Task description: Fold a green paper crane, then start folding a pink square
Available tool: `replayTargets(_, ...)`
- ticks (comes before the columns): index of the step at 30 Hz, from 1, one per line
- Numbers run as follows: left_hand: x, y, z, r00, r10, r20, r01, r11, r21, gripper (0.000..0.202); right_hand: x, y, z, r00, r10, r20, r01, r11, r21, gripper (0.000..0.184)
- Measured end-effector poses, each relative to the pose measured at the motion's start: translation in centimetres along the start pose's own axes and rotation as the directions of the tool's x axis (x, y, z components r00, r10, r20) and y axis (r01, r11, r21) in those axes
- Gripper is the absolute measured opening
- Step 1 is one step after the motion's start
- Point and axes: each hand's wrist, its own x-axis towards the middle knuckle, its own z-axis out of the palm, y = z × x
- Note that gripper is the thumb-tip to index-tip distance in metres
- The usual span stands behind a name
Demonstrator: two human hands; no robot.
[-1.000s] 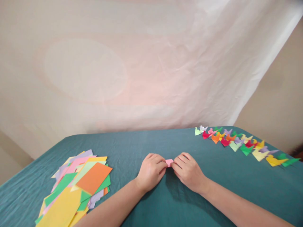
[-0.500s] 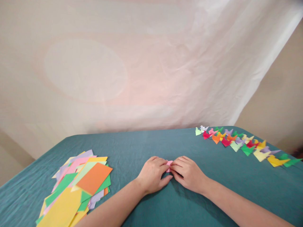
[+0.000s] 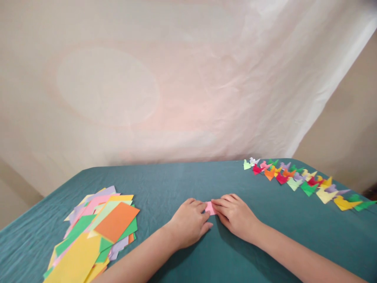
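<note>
Between my hands on the cloth lies a small folded piece of pink paper (image 3: 210, 208), its two ends partly covered by fingers. My left hand (image 3: 190, 222) rests at its left end, fingertips on the paper and the thumb apart, nearer to me. At the right end, my right hand (image 3: 234, 214) pinches the paper's edge with thumb and fingers together.
A loose pile of coloured paper sheets (image 3: 118, 222) lies to the left, beside my left forearm. Several folded paper birds (image 3: 309, 188) stand in rows along the right edge of the teal-covered table (image 3: 165, 184). A pale cloth (image 3: 182, 86) hangs behind.
My left hand has drawn slightly back and toward me, its fingers loosening, so more of the pink paper shows. The right hand stays almost in place on its end.
</note>
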Motion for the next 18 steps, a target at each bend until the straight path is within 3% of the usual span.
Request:
replayTargets(7, -0.2, 1.0, -0.7, 0.999, -0.012, 0.053, 0.012, 1.000, 0.008, 0.027, -0.3, 0.0, 0.0, 1.000, -0.006, -0.011, 0.005, 0.999, -0.052, 0.025)
replayTargets(13, -0.7, 1.0, 0.9, 0.994, -0.072, -0.088, 0.059, 0.989, -0.139, 0.021, -0.5, 0.8, 0.5, 0.997, -0.028, -0.076, 0.030, 0.999, 0.013, 0.022)
replayTargets(18, -0.7, 0.1, 2.4, 0.959, -0.193, -0.207, 0.126, 0.946, -0.300, 0.026, -0.6, 1.6, 0.7, 0.993, -0.038, -0.109, 0.048, 0.995, 0.093, 0.025)
